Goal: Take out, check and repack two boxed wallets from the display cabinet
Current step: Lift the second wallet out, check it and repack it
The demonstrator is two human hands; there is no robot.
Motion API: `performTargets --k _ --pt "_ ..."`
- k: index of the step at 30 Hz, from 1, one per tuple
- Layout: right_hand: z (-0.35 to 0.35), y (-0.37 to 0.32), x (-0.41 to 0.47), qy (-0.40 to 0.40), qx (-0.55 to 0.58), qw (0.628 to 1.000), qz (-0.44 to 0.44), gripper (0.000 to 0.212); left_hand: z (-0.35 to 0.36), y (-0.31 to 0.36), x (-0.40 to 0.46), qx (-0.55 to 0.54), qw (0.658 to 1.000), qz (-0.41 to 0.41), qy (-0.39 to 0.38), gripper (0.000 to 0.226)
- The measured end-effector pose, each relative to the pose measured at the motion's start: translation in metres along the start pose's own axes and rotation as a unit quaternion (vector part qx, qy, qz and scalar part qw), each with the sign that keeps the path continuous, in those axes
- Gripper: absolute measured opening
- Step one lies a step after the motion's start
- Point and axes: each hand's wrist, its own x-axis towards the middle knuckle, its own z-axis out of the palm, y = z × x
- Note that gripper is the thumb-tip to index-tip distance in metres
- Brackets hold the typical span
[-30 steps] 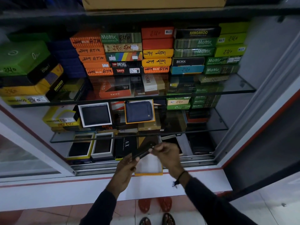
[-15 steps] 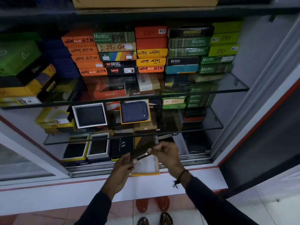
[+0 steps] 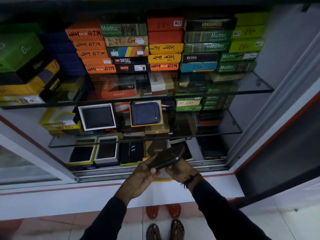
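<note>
A dark zip wallet [image 3: 167,157] is held flat and slightly tilted in front of the cabinet's bottom shelf. My left hand [image 3: 142,177] grips its near left edge, thumb on top. My right hand [image 3: 181,171] holds it from below at the right, fingers hidden under the wallet. Its open yellow-edged box [image 3: 163,178] lies on the white sill, mostly hidden beneath both hands. An open blue wallet box [image 3: 146,113] stands on the middle shelf.
Glass shelves [image 3: 256,89] carry stacks of coloured wallet boxes [image 3: 164,47]. Open boxes [image 3: 97,116] and a black lidded box [image 3: 132,151] stand low in the cabinet. The sliding-door track [image 3: 103,174] runs along the sill [image 3: 69,196]. Two pairs of feet show on the floor below.
The wallet has turned from edge-on to lying flatter across both hands, and my hands have closed in under it, covering most of the box on the sill.
</note>
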Motion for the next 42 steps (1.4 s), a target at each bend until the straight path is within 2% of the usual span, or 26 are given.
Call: performTargets --k 3,6,8,10,11,12,13,14,16,17,18,19,20,21,23,24,25,26,27,30,33,34,36,38,39,42 --pt "-0.010 -0.005 0.000 0.017 -0.016 0.999 -0.027 0.030 -0.014 0.009 -0.006 0.063 0.998 -0.010 0.020 0.071" --pt "-0.026 -0.014 0.000 0.042 -0.054 0.998 0.015 0.053 -0.027 0.020 -0.011 0.168 0.984 -0.025 0.059 0.088" --pt "-0.030 -0.016 -0.005 0.050 -0.148 0.988 0.015 0.048 -0.032 0.025 -0.012 0.195 0.977 -0.025 0.085 0.089" --pt "-0.031 -0.018 -0.007 0.051 -0.255 0.964 -0.054 0.031 -0.030 0.025 -0.011 0.187 0.976 -0.015 0.108 0.083" --pt "-0.031 -0.016 -0.006 0.061 -0.303 0.945 -0.106 0.032 -0.025 0.022 -0.010 0.209 0.969 0.006 0.132 0.077" --pt "-0.030 -0.014 -0.006 0.075 -0.354 0.918 -0.163 0.035 -0.018 0.018 -0.009 0.275 0.944 0.054 0.174 0.072" --pt "-0.027 -0.012 -0.006 0.093 -0.427 0.872 -0.220 0.034 -0.011 0.011 -0.009 0.381 0.891 0.127 0.214 0.066" --pt "-0.025 -0.009 -0.006 0.115 -0.520 0.801 -0.273 0.033 -0.006 0.003 -0.010 0.499 0.810 0.208 0.228 0.061" --pt "-0.026 -0.002 -0.006 0.132 -0.676 0.628 -0.363 0.034 0.000 -0.011 -0.013 0.682 0.617 0.345 0.185 0.050" --pt "-0.028 0.002 -0.006 0.134 -0.715 0.566 -0.387 0.035 0.000 -0.015 -0.015 0.726 0.551 0.378 0.162 0.044" --pt "-0.031 0.006 -0.006 0.141 -0.736 0.533 -0.393 0.036 0.000 -0.017 -0.015 0.745 0.519 0.389 0.153 0.040" --pt "-0.034 0.008 -0.006 0.148 -0.746 0.517 -0.393 0.035 -0.001 -0.018 -0.015 0.748 0.518 0.383 0.156 0.038" --pt "-0.035 0.008 -0.005 0.153 -0.746 0.518 -0.389 0.034 -0.003 -0.017 -0.014 0.739 0.537 0.373 0.163 0.038" --pt "-0.036 0.006 -0.004 0.159 -0.729 0.547 -0.380 0.033 -0.005 -0.016 -0.013 0.716 0.573 0.361 0.170 0.039" --pt "-0.032 -0.001 -0.002 0.169 -0.662 0.646 -0.341 0.029 -0.010 -0.013 -0.012 0.629 0.689 0.308 0.186 0.039" --pt "-0.029 -0.004 0.000 0.167 -0.600 0.720 -0.308 0.026 -0.012 -0.011 -0.011 0.580 0.739 0.275 0.206 0.037" --pt "-0.025 -0.007 0.003 0.158 -0.503 0.809 -0.259 0.021 -0.012 -0.008 -0.009 0.541 0.770 0.242 0.237 0.034" --pt "-0.023 -0.008 0.009 0.164 -0.429 0.860 -0.222 0.018 -0.014 -0.007 -0.007 0.512 0.788 0.212 0.268 0.030" --pt "-0.023 -0.008 0.015 0.180 -0.396 0.879 -0.197 0.015 -0.015 -0.005 -0.003 0.492 0.800 0.179 0.292 0.025" --pt "-0.024 0.002 0.034 0.256 -0.471 0.832 -0.140 0.030 -0.020 -0.006 0.010 0.498 0.799 0.089 0.326 0.004" --pt "-0.025 0.012 0.036 0.282 -0.604 0.739 -0.096 0.029 -0.027 -0.007 0.018 0.573 0.739 0.020 0.355 0.015" --pt "-0.027 0.015 0.037 0.289 -0.617 0.727 -0.090 0.030 -0.029 -0.009 0.020 0.592 0.721 -0.004 0.360 0.019" --pt "-0.030 0.020 0.039 0.298 -0.590 0.747 -0.072 0.037 -0.031 -0.012 0.022 0.585 0.721 -0.034 0.371 0.015" --pt "-0.029 0.022 0.039 0.323 -0.532 0.781 -0.055 0.037 -0.032 -0.013 0.027 0.554 0.744 -0.059 0.369 0.044" --pt "-0.030 0.022 0.039 0.323 -0.522 0.788 -0.046 0.031 -0.031 -0.012 0.028 0.546 0.754 -0.074 0.358 0.048" --pt "-0.032 0.017 0.034 0.303 -0.494 0.813 -0.058 0.021 -0.023 -0.010 0.025 0.545 0.756 -0.074 0.355 0.035"
